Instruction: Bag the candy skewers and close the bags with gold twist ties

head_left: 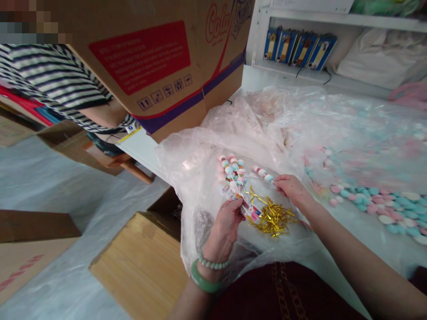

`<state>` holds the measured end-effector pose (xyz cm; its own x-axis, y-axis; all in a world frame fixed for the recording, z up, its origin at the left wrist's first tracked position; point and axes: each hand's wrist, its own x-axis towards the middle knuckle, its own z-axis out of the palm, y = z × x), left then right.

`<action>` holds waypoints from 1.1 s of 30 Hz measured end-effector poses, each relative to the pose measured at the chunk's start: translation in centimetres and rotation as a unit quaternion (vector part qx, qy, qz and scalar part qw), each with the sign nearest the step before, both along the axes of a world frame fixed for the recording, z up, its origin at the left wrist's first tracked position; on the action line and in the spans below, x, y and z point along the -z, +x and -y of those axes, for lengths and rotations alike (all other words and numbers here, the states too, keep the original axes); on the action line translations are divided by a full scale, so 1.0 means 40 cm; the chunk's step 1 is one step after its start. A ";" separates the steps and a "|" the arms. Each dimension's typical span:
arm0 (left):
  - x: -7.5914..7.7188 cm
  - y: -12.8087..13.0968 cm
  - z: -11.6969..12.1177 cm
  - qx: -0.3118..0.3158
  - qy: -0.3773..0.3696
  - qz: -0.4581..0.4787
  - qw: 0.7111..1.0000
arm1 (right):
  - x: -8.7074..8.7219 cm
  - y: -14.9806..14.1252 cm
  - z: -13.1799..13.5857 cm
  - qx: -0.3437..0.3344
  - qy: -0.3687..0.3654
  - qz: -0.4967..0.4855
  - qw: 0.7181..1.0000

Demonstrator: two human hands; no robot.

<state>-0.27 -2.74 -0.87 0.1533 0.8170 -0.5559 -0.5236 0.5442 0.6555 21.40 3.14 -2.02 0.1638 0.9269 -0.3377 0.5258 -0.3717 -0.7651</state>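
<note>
My left hand (227,218) is closed around the lower ends of a bunch of candy skewers (231,170), with pink, white and pale blue marshmallow-like pieces on them. A small printed wrapper or label (252,212) sticks out beside its fingers. Between the fingertips of my right hand (293,189) is the end of a single candy skewer (263,173), pointing up and left toward the bunch. Below and between both hands lies a pile of gold twist ties (274,217) on clear plastic sheeting (213,138).
Loose pastel candy pieces (383,202) spread over the right of the table, partly under plastic. A large cardboard box (160,58) stands at the back left, near a person in a striped sleeve (63,80). An open carton (143,258) sits below left; shelves (307,20) stand behind.
</note>
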 end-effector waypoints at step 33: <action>-0.144 0.019 -0.093 -0.169 -0.146 0.110 0.968 | -0.137 0.038 0.258 0.007 0.030 -0.339 0.940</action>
<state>0.50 0.97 4.89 0.0457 0.6539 -0.7552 -0.8138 0.4628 0.3515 22.92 -7.19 3.47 -0.0587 0.9467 -0.3167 -0.0947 -0.3211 -0.9423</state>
